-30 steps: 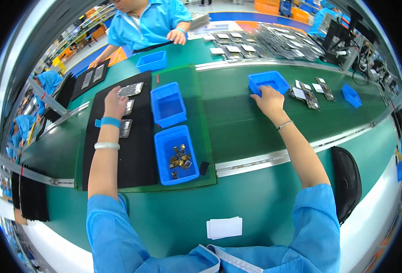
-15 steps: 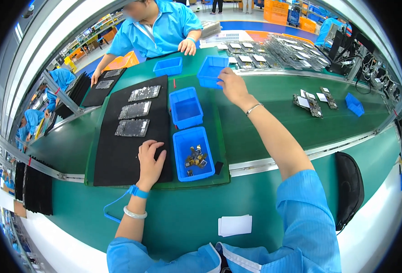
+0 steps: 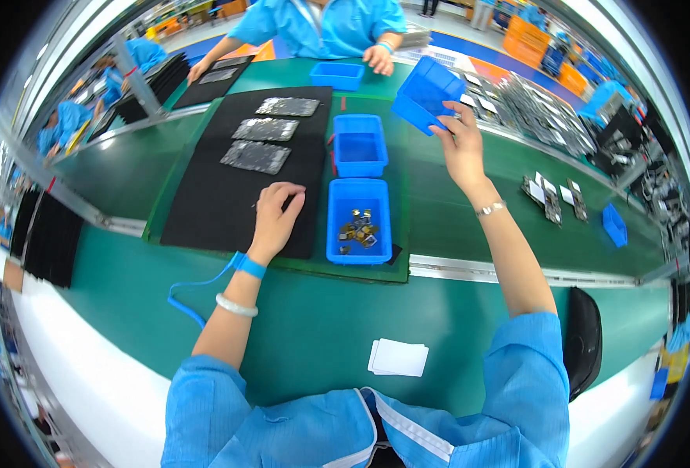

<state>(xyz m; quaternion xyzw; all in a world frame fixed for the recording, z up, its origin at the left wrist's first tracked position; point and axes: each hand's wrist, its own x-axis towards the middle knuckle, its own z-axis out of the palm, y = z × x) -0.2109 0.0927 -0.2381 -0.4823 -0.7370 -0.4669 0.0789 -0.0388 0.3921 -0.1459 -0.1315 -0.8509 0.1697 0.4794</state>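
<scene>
My right hand (image 3: pixel 462 144) pinches the near right edge of a blue plastic bin (image 3: pixel 429 92), held tilted above the bench; nothing shows inside it. Resting on a black mat (image 3: pixel 197 203), my left hand (image 3: pixel 277 218) has loosely bent fingers, with a gap between thumb and forefinger. Farther up the mat lie three flat, phone-sized grey parts (image 3: pixel 255 157). Right of my left hand stands a blue bin (image 3: pixel 333 242) with several small gold and silver metal pieces (image 3: pixel 359 230). Directly beyond it is another blue bin (image 3: pixel 361 168), seemingly without contents.
Across the bench a co-worker in blue has a hand beside a blue bin (image 3: pixel 337 76). Circuit boards (image 3: pixel 544 195) and a small blue bin (image 3: pixel 614 225) lie on the green belt at right. White cards (image 3: pixel 400 357) and a black pouch (image 3: pixel 583 343) are near me.
My right hand has lifted and tipped the blue bin, moving it rightward. My left hand stays on the mat near the same bin. The whole view has shifted.
</scene>
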